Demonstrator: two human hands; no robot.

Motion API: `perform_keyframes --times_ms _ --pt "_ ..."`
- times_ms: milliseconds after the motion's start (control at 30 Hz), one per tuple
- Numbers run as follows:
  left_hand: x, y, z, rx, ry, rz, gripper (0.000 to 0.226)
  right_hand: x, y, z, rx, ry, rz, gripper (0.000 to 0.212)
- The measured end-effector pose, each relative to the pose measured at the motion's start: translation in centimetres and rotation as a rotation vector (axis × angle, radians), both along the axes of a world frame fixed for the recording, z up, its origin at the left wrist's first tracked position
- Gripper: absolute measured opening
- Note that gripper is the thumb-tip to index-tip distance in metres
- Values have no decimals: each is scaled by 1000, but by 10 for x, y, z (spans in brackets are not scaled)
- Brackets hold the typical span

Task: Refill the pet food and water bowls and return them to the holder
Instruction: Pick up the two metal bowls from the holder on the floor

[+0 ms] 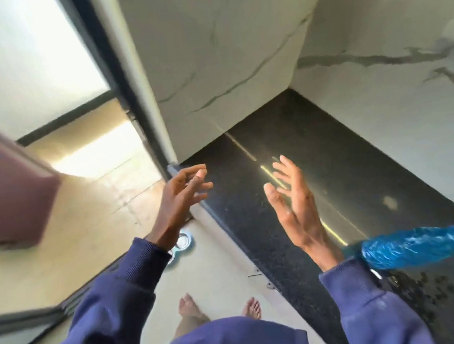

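left hand (182,195): raised, fingers loosely spread, empty | right hand (293,200): raised, fingers spread, empty

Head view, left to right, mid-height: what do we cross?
In order: maroon panel → left hand → right hand → blue plastic bag. Both hands hold nothing.

speckled black counter (321,176) — blue bottle (428,243), navy sleeves (115,299)

Countertop (348,161), centre right: black speckled stone, polished, reflective.
Wall panels (217,43), top: white, grey-veined marble look, smooth.
Wrapping (431,243), right edge: blue crinkled glossy plastic.
Sleeves (109,317), bottom: matt knit cloth.
Bowl (183,241), centre: shiny metal.
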State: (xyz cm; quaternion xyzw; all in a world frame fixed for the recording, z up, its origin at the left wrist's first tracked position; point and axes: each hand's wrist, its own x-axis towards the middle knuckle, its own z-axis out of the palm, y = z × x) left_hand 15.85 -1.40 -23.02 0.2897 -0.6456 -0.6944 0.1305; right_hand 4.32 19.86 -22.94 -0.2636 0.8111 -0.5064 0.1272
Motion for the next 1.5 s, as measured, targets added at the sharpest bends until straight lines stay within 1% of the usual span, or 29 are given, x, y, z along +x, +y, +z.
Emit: perform_keyframes --times_ms 100,167,333,467,600,700,800,867,1000,1033,1100,1200,1333,1433,1500 --pt "50 -33 -12 102 -30 170 33 14 -35 -11 -29 -115 95 66" --pt "90 -60 -23 184 -61 284 33 31 -67 -23 -2 -166 184 66" --pt "165 -105 -65 267 -123 460 33 67 -133 -63 87 -247 378 68" --pt "200 -136 -110 355 -149 529 31 94 -191 -103 188 -267 521 75" --pt "209 -164 -165 383 -199 557 34 105 -241 -162 276 -307 615 70" --pt "212 -178 -227 412 -250 596 32 110 -267 -225 315 -330 607 66" --pt "205 -194 -309 461 -306 593 29 109 -287 -308 365 -346 559 51" --pt "198 -204 -365 495 -341 612 28 106 -298 -363 388 -318 528 44" --pt "180 -225 -489 550 -424 631 25 92 -318 -483 452 -276 459 41" --pt "177 -229 -518 545 -452 637 24 88 -321 -508 482 -266 453 41" --pt "169 -236 -593 521 -490 631 23 80 -328 -579 539 -238 467 42" --pt "164 -238 -672 460 -558 617 19 72 -329 -651 616 -224 500 42" --pt "160 -238 -786 374 -721 608 19 62 -326 -758 729 -238 523 41" --pt "159 -240 -847 353 -852 666 21 59 -324 -821 768 -235 478 38" --pt "158 -239 -879 334 -940 724 28 59 -324 -854 780 -234 422 33"
